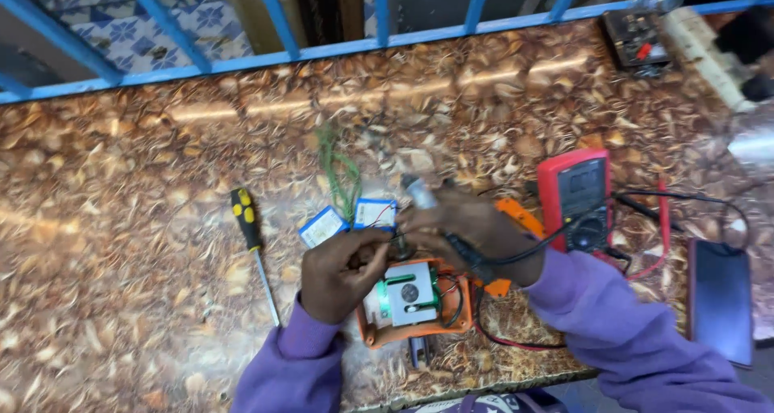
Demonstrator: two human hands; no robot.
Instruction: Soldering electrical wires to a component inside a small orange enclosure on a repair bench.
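Head view: near the bench's [145, 300] front edge an open orange casing [451, 320] holds a circuit board [407, 294], the left hand [343, 272] curled over it, the right hand [472, 227] gripping a black probe [463, 250].

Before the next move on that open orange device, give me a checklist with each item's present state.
1. Orange device lying flat on the table, circuit board facing up: ok.
2. Left hand gripping at the device's top edge: ok.
3. Right hand holding a black probe lead: ok; tip contact point: cannot tell.
4. Red multimeter beside the right hand, leads attached: ok; display reading: cannot tell.
5. Two blue battery packs wired, lying clear of the device: ok.
6. Screwdriver at the left, untouched: ok.
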